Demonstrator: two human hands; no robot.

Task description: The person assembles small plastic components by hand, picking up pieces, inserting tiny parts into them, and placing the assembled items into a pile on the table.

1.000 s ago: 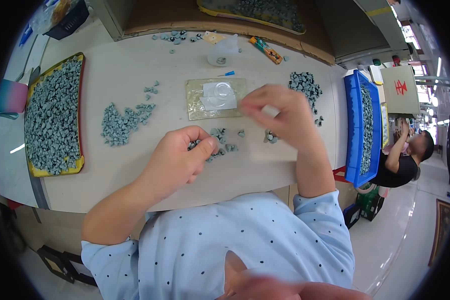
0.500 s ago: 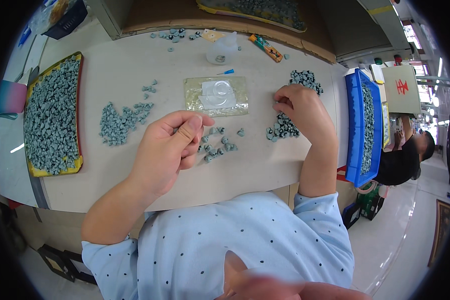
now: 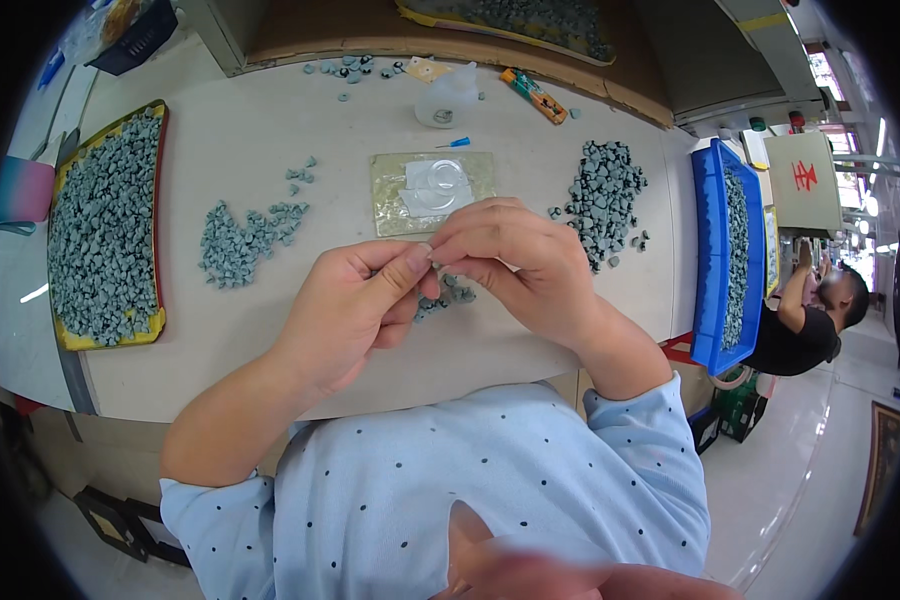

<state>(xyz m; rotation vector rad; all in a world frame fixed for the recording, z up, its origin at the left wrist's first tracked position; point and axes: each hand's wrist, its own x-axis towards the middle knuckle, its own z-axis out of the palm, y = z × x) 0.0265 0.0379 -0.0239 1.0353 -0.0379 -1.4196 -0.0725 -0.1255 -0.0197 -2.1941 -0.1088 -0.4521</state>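
My left hand (image 3: 360, 305) and my right hand (image 3: 525, 262) meet fingertip to fingertip above the front middle of the table. Both are closed in a pinch; whatever sits between the fingertips is too small and covered to make out. Partly hidden under them lie several small grey-green pieces (image 3: 452, 298). Just beyond the hands rests a greenish flat pad (image 3: 385, 200) with white paper and a clear round dish (image 3: 444, 184) on it. A larger pile of grey-green and black pieces (image 3: 605, 200) spreads right of my right hand, and another pile (image 3: 235, 250) lies to the left.
A yellow tray (image 3: 158, 328) heaped with pieces stands at the left, a blue tray (image 3: 711, 280) at the right. Farther back are a blue-hubbed needle (image 3: 457, 143), a translucent bottle (image 3: 448, 100) and an orange-green packet (image 3: 533, 95). Another person (image 3: 805, 320) is at far right.
My right hand has come from the right-hand pile leftward to my left hand, and their fingertips now meet. The left hand has shifted only slightly.
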